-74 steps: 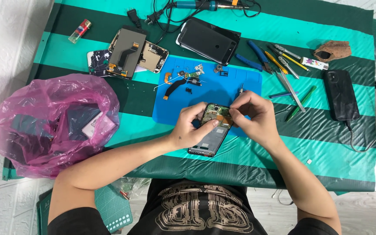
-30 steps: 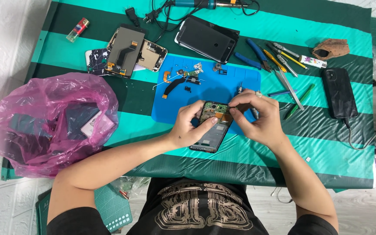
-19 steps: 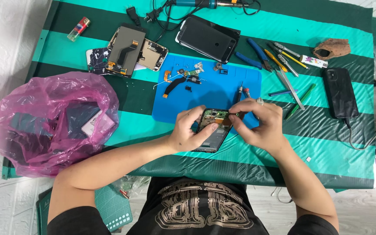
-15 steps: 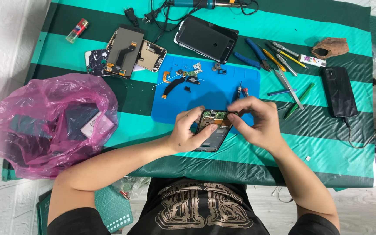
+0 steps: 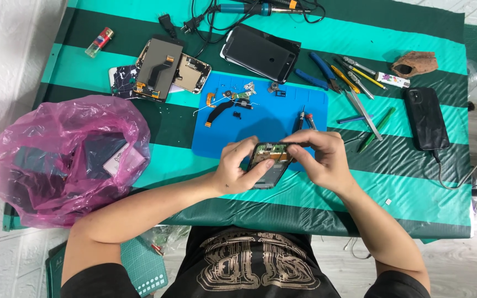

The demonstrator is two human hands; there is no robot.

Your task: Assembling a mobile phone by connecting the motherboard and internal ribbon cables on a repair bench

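Both hands meet over the opened phone (image 5: 268,164), which is lifted just above the near edge of the blue work mat (image 5: 271,113), about midway along the bench (image 5: 305,212). The left hand (image 5: 237,171) cradles the phone from below and from its left side, the grip closed around the body with the thumb lying across the lower part. The right hand (image 5: 321,160) comes in from the right, its fingertips (image 5: 298,144) pinched narrow at the phone's top edge (whether they hold a small part or only press on the board is too small to tell).

On the mat behind the phone lie loose screws, a flex cable (image 5: 220,107) and small metal pieces, and two short screwdrivers (image 5: 305,118) lie just beyond the right hand. Towards the far edge sits a dark phone screen (image 5: 260,52), and left of it a stripped phone frame (image 5: 161,69) with a lighter (image 5: 99,42) nearer the far left corner. A row of pens and tools (image 5: 354,80) spreads to the right of the mat, then a black phone (image 5: 426,118) with a cable. A pink plastic bag (image 5: 64,157) bulks at the left edge, close to the left forearm.
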